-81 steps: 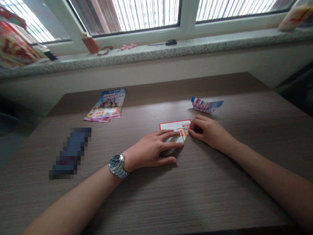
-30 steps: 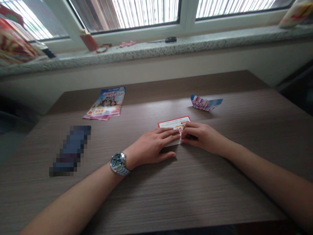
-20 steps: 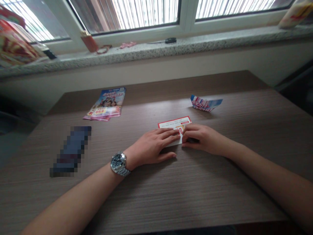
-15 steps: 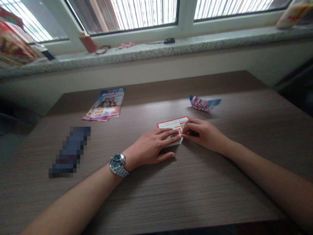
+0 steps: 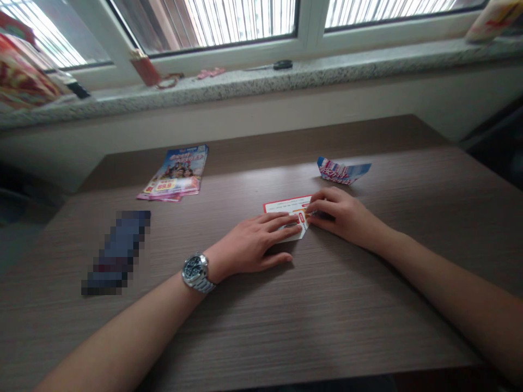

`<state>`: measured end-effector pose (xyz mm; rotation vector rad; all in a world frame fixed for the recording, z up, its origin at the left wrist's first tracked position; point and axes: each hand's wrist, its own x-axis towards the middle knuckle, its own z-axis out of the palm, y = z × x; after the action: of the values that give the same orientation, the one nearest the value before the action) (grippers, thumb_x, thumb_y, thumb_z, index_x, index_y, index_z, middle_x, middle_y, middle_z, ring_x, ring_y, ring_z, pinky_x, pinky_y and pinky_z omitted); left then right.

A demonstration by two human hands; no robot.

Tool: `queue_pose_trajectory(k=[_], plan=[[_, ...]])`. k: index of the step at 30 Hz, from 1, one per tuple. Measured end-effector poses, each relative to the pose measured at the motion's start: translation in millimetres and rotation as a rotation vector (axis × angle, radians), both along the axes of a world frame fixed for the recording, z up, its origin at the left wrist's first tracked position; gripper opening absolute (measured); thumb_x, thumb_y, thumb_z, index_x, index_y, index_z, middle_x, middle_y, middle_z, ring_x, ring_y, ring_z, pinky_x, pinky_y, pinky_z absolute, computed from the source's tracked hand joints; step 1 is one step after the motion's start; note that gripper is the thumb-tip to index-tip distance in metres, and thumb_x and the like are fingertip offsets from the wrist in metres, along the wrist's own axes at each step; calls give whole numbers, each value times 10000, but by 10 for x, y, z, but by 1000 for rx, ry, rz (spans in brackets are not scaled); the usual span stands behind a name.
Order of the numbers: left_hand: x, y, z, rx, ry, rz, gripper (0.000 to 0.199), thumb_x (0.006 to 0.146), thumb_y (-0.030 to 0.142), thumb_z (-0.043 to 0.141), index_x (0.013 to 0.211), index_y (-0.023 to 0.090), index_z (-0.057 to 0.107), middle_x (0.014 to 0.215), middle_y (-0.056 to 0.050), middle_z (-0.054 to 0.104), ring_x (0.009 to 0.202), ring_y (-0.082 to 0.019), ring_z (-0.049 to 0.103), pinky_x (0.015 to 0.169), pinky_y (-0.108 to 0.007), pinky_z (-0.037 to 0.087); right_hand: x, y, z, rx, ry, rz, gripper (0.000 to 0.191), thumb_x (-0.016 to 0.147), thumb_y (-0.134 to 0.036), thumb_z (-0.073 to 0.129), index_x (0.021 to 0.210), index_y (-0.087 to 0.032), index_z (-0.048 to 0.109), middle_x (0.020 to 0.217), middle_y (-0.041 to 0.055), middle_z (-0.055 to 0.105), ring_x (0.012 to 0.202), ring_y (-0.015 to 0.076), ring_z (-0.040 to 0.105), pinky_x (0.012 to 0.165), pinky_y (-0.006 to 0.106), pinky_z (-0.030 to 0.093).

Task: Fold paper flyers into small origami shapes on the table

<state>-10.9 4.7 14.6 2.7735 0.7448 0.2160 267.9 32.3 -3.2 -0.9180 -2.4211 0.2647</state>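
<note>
A printed flyer point(image 5: 284, 206), white with a red edge, lies on the brown table. Across its near part, my left hand point(image 5: 255, 243) rests flat with the fingers stretched out and the thumb on the tabletop. My right hand point(image 5: 347, 215) has its thumb and fingers closed at the flyer's right side, where the near corner looks slanted, as if folded over. Part of the flyer is hidden under both hands. Beyond the right hand sits a folded blue, white and pink paper point(image 5: 341, 173), shaped like a small boat.
A stack of colourful flyers point(image 5: 180, 171) lies at the back left. Nearer on the left is a dark, pixelated flat object point(image 5: 120, 250). Along the granite windowsill point(image 5: 245, 86) are a red item point(image 5: 146, 69), a pink item point(image 5: 211, 73) and a black-handled tool point(image 5: 281, 65).
My right hand has moved slightly up along the flyer's right side, and the near right corner now shows a slanted edge. My left hand stays in place.
</note>
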Motion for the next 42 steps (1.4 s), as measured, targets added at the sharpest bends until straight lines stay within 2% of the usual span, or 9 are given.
queue_pose_trajectory(k=[5,10,15,18,21,27,37,42], plan=[[-27,34,27,-31,-22,-76,536,1004,483,557,1488,260,501,1636,-90,363,1490,-278,382,1238,-455,342,69,-31,-18,-91,-25,215,301,982,-251,612,1272,-276,690,1339,98,672,1235,266,631,1068,464,494],[-51,26,78,-64,-41,-89,552,973,487,612,1476,278,524,1649,-102,330,1496,-311,372,1236,-486,341,109,-54,-29,-131,-69,248,403,994,-248,597,1396,-257,617,1467,102,606,1334,253,586,1139,449,462],[-70,46,45,-90,-79,-98,598,937,535,643,1444,237,538,1624,-133,373,1488,-340,382,1218,-529,357,145,-57,-2,-119,-107,262,428,978,-248,623,1405,-260,621,1494,98,581,1361,272,564,1160,465,444],[-73,77,2,-109,-123,-94,514,974,470,612,1412,210,544,1610,-133,399,1484,-309,398,1215,-498,376,151,-55,13,-105,-137,276,435,983,-252,613,1418,-233,612,1521,113,551,1385,271,540,1172,444,430],[-76,100,-24,-111,-142,-90,475,993,406,596,1428,223,540,1609,-132,402,1470,-296,423,1205,-485,396,151,-56,18,-109,-148,277,445,993,-254,596,1437,-221,594,1534,115,536,1399,263,524,1182,434,418],[-87,96,-28,-69,-113,-106,504,969,437,634,1441,273,562,1633,-119,359,1473,-326,413,1212,-507,380,158,-60,-11,-120,-113,262,453,986,-231,605,1438,-251,592,1531,74,544,1403,246,519,1192,414,411],[-98,116,-36,-92,-103,-116,509,999,436,582,1450,207,537,1620,-129,382,1482,-281,412,1228,-454,372,159,-62,-14,-103,-104,260,448,979,-200,602,1425,-243,608,1520,79,553,1381,246,544,1184,405,425],[-98,119,-57,-85,-129,-114,482,995,404,600,1433,209,550,1615,-133,388,1474,-281,425,1217,-461,390,147,-77,-5,-86,-98,252,424,978,-205,601,1400,-236,630,1497,86,578,1366,246,560,1171,400,440]])
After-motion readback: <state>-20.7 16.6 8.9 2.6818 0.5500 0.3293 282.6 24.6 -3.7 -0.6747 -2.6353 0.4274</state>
